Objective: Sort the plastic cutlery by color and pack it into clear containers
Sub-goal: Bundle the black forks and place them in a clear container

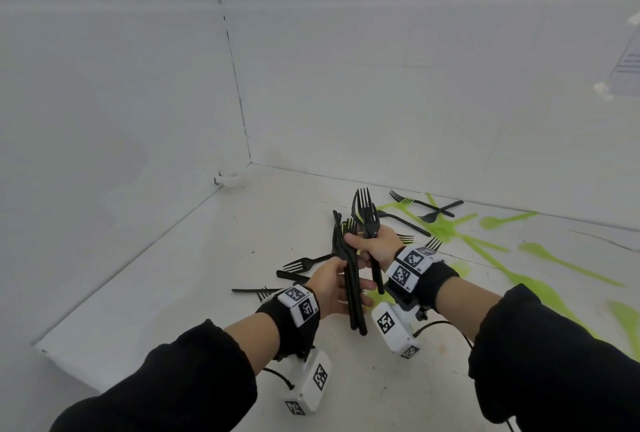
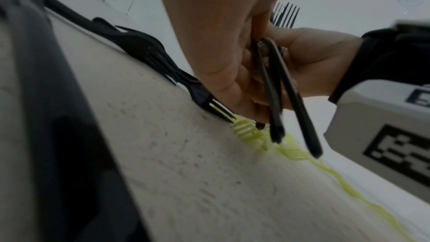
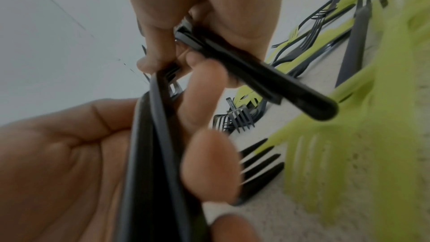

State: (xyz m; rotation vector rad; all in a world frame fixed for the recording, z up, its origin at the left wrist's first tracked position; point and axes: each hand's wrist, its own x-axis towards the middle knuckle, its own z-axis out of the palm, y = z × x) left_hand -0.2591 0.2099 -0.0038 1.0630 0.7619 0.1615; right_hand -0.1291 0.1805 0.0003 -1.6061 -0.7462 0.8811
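Note:
My left hand [image 1: 330,284] holds a bundle of black forks [image 1: 354,293] across its palm, thumb on top, handles pointing down toward me. My right hand [image 1: 375,246] grips a few more black forks [image 1: 367,213] in its fist, tines up, right beside the bundle; its fingertips touch the bundle's upper end. In the right wrist view the left palm [image 3: 58,163] cradles the bundle [image 3: 153,144], and a black handle [image 3: 267,78] sticks out of the right hand [image 3: 209,6]. Below the left hand [image 2: 221,52] hang the handles [image 2: 274,89]. No clear container is in view.
Loose black forks [image 1: 304,262] lie on the white table [image 1: 207,275] under and behind my hands, with more at the back [image 1: 426,204]. Lime-green cutlery [image 1: 554,260] is spread over the right side. White walls close the back and left.

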